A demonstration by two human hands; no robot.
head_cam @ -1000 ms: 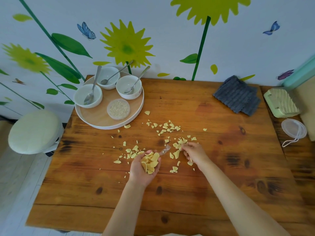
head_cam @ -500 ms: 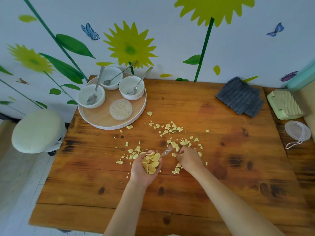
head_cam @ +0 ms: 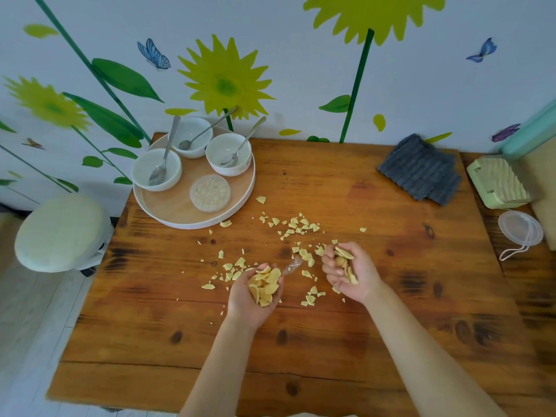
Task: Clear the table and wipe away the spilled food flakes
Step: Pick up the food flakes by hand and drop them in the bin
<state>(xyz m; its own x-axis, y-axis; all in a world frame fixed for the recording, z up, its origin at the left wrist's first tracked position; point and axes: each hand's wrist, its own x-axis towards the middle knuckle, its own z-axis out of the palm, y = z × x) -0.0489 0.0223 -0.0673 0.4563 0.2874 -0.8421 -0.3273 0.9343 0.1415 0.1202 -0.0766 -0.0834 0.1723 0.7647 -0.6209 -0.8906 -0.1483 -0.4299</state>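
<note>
the left hand (head_cam: 255, 291) is cupped palm-up just above the wooden table (head_cam: 331, 350), fingers curled round a heap of yellow flakes. a scrap of clear wrapper (head_cam: 291, 266) pokes out past its fingertips. just beside it, the right hand (head_cam: 350, 273) is turned up too, its fingers bent around a smaller clutch of flakes. between and around both hands lie the spilled flakes (head_cam: 296, 227), scattered over the middle of the table, thickest just beyond the hands and trailing off to the left.

further back on the left, a round tray (head_cam: 168, 212) sits at the table's corner with three white bowls, a spoon in each, and a small clear dish of pale grains (head_cam: 210, 193). at the far right a folded grey cloth (head_cam: 421, 168) lies near the wall. beyond the table's right edge sit a pale green rack (head_cam: 496, 183) and a clear lid (head_cam: 520, 227). a round stool (head_cam: 60, 231) stands off the left side.
</note>
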